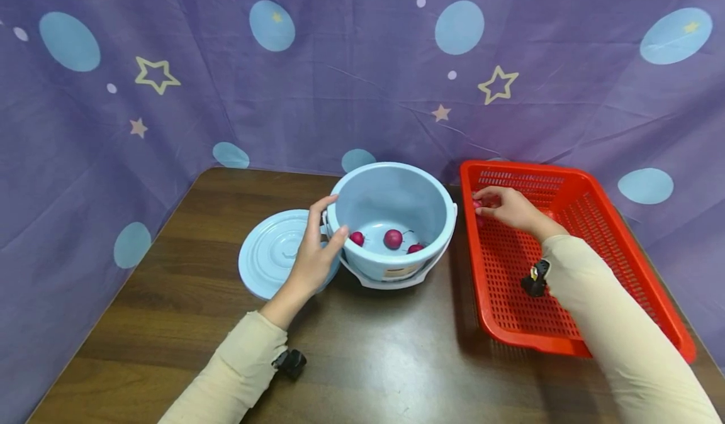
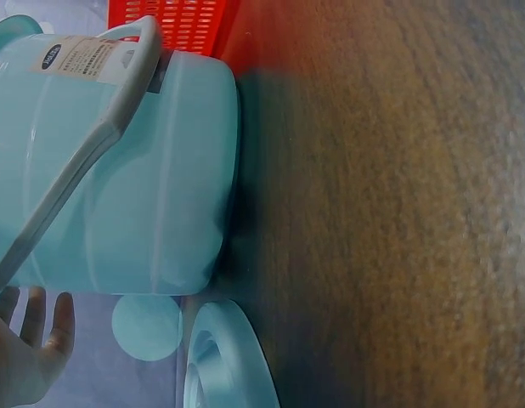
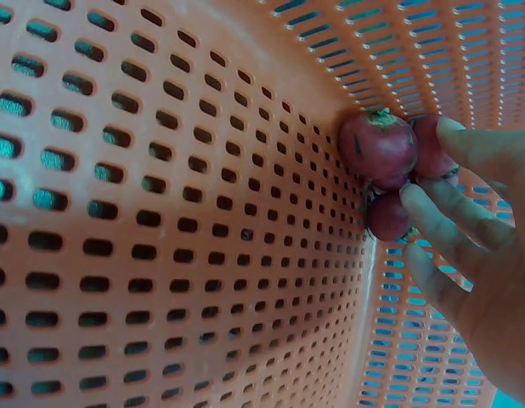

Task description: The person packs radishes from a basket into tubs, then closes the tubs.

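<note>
Crowding could dislodge the round red radish (image 3: 429, 150) our right hand (image 1: 512, 210) pinches; our outspread left hand (image 1: 311, 251) touches the round blue plastic bucket (image 1: 365, 262) at nine o'clock.

Smooth plastic bucket (image 1: 391, 197), glossy plastic basket (image 1: 504, 270), shiny wooden table (image 1: 374, 348), cloth backdrop (image 1: 351, 84)

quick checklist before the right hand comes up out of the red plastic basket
1. Pale-blue plastic bucket uncovered: ok, mouth open.
2. Round pale-blue plastic lid out of the way: ok, beside the bucket.
3. Room inside: ok, three round red radishes show on the bucket's floor.
4. Bucket steadied: cannot tell; the left hand touches its rim.
5. Firm hold: cannot tell; the right hand has its fingertips at the radish cluster in the red basket.
</note>
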Available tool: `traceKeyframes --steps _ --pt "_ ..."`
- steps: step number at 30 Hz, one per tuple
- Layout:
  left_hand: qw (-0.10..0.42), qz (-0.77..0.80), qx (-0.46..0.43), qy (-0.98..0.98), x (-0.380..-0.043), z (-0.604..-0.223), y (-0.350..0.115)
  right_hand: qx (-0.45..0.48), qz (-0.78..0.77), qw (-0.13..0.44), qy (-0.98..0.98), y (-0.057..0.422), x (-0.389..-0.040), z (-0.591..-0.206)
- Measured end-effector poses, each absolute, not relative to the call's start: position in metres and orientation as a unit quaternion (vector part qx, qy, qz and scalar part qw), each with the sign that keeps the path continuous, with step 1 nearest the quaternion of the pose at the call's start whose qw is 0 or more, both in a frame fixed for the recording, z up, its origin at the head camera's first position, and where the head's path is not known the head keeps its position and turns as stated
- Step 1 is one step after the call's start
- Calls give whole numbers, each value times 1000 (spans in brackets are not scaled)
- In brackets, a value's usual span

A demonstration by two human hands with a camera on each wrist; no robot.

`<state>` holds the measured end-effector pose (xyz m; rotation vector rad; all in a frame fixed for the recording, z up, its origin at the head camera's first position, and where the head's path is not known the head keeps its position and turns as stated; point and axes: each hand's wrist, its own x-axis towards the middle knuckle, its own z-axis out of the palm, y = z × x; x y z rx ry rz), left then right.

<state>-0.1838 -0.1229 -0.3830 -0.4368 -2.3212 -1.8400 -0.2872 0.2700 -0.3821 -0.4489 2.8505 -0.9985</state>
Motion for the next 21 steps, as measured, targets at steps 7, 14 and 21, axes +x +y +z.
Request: traceKeyframes --steps 7,14,21 --pt "76 -613 -143 -773 -181 -386 -125 -132 -306 46 942 266 -288 -388" --pt "87 -606 -152 -776 -184 -385 -124 -125 -295 35 947 267 -289 -386" --pt "90 -605 -151 -777 -185 -385 -124 -132 -304 32 943 269 -290 -383"
